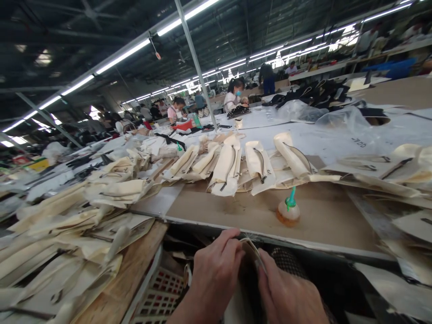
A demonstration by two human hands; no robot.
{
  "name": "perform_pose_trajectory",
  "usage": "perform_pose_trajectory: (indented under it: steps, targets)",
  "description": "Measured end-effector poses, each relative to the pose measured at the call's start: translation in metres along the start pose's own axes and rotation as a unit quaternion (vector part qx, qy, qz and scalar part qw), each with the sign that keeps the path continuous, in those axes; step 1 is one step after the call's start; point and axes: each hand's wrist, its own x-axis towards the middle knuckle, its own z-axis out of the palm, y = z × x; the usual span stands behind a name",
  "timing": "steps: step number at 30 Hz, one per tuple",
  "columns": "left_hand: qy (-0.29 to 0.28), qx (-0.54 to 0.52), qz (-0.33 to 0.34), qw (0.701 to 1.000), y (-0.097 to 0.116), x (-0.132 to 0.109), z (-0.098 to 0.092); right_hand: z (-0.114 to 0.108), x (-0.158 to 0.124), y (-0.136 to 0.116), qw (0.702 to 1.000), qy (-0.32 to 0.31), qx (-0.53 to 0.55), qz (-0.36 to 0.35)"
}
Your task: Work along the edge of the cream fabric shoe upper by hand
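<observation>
Just off the table's front edge, my left hand (pixel 216 272) and my right hand (pixel 292 288) grip a cream fabric piece (pixel 250 252) between thumbs and fingers. Its upper edge is bent into a curve, and its inner side looks dark. My hands hide much of it. Beyond them on the brown table top stands a squeeze bottle (pixel 289 211) with a green nozzle and an amber base. Behind the bottle lies a row of cream fabric pieces with dark zippers, one of them a folded piece (pixel 229 164).
Stacks of similar cream pieces (pixel 114 189) cover the left side, and more pieces (pixel 381 171) lie at the right. Below the table is a white plastic basket (pixel 162 288). Clear plastic bags (pixel 300 110) and dark material lie farther back. Several people work in the background.
</observation>
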Motion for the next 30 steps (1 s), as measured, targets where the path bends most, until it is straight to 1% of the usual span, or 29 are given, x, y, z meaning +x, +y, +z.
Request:
perform_pose_trajectory:
  steps: [4,6,8,11,14,19,23,26,30]
  targets:
    - [-0.007,0.014,0.011,1.0,0.002,0.003,0.002,0.0,0.0,0.0,1.0,0.002,0.007,0.003]
    - [-0.016,0.012,0.015,1.0,0.002,0.005,0.001,-0.001,0.0,-0.001,1.0,-0.002,0.01,0.017]
    - [-0.031,-0.006,0.011,0.999,0.002,0.007,-0.002,-0.002,0.0,-0.002,0.999,-0.006,0.008,0.042]
    - [-0.072,-0.054,-0.009,0.996,0.0,0.009,-0.005,-0.002,0.0,-0.004,0.998,-0.006,0.005,0.067]
    - [-0.104,-0.085,-0.007,0.991,-0.002,0.013,-0.006,-0.001,-0.001,-0.004,0.998,0.003,-0.002,0.056]
    - [-0.136,-0.07,0.03,0.988,-0.005,0.023,-0.005,0.0,-0.002,-0.001,0.999,0.001,0.005,0.033]
    - [-0.13,-0.049,0.054,0.989,-0.005,0.027,-0.002,-0.001,-0.002,-0.001,0.999,0.003,0.007,0.048]
    - [-0.116,-0.028,0.081,0.99,-0.005,0.028,0.0,-0.001,-0.002,0.003,1.0,0.005,0.014,0.022]
    - [-0.101,0.003,0.143,0.985,-0.006,0.033,0.002,0.001,-0.003,0.007,1.0,0.015,0.006,0.009]
